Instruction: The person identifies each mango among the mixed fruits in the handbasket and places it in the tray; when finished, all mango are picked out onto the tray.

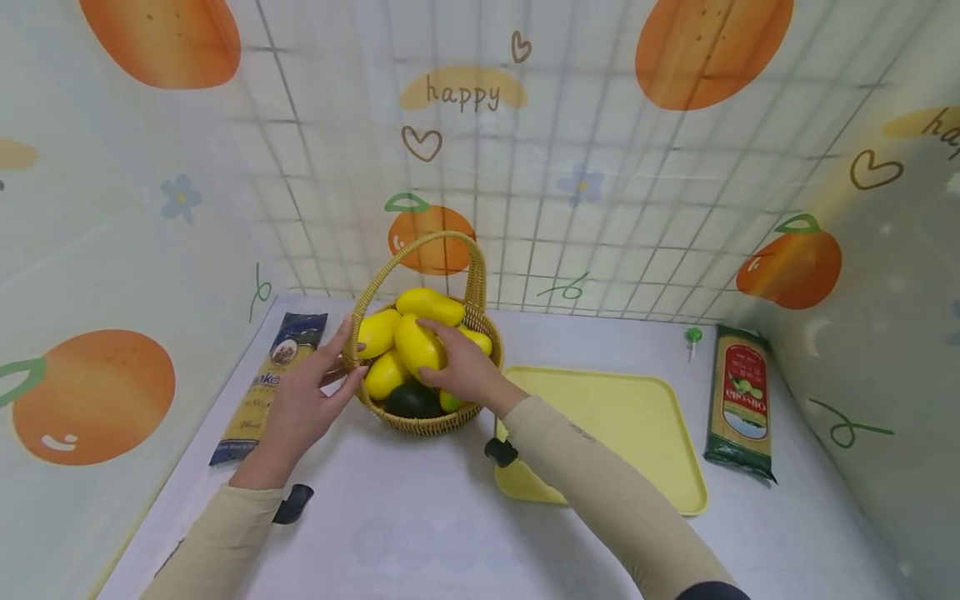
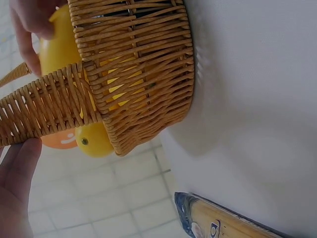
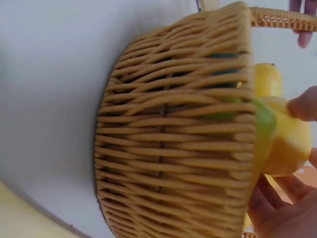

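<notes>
The right hand (image 1: 461, 371) curls its fingers (image 3: 302, 106) round a yellow mango (image 1: 417, 344) lying atop the fruit in the wicker basket (image 1: 450, 421) on the white table (image 1: 420, 525). The left hand (image 1: 303, 400) rests relaxed fingers against the basket's near rim by the handle (image 1: 420, 250), seemingly gripping nothing. Only the head view shows the yellow tray (image 1: 630, 417) and two pasta packets (image 1: 738, 400); the wrist views show the basket's woven wall close up.

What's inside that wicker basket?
The wicker basket holds several yellow mangoes, a dark avocado and a green fruit. The right hand grips one mango. Anything underneath is covered.
</notes>
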Tool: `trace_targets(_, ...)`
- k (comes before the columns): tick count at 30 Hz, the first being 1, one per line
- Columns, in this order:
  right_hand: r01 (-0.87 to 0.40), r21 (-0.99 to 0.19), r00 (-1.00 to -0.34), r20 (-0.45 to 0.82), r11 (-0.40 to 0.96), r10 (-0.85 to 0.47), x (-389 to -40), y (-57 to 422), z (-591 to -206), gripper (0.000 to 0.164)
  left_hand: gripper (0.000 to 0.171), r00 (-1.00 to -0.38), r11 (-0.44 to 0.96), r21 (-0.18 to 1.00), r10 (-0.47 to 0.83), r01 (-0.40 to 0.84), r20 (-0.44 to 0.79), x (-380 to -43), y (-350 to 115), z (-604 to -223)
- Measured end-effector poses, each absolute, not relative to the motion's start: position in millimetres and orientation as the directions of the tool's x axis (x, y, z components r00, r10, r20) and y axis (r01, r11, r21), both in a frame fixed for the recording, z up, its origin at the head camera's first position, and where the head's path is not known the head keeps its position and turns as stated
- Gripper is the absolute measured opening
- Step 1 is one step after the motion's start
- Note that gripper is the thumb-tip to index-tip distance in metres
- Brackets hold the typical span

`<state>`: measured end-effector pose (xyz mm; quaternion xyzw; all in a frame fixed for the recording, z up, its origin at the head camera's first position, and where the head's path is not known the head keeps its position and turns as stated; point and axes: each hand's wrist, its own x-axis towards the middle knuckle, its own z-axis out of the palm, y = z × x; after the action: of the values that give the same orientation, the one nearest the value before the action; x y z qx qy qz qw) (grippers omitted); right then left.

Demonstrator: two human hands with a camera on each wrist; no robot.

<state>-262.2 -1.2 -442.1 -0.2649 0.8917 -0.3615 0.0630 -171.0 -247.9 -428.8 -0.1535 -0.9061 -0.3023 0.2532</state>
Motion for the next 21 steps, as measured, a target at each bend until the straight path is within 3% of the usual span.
trace_targets(12, -0.374, -0.816, -0.874, 0.152, 0.44, -0.462, -240.3, 39.7, -420.2, 0.072, 0.086, -0.801, 0.749, 0.47, 0.133, 0.467, 0.583, -172.1, -247.5, -429.5)
trace_targets(21, -0.375, -0.84, -0.884, 0.197, 0.392, -0.424, -218.9, 94.8, -422.2, 0.072, 0.087, -0.793, 0.749, 0.464, 0.131, 0.472, 0.595, -171.4, -246.9, -430.2)
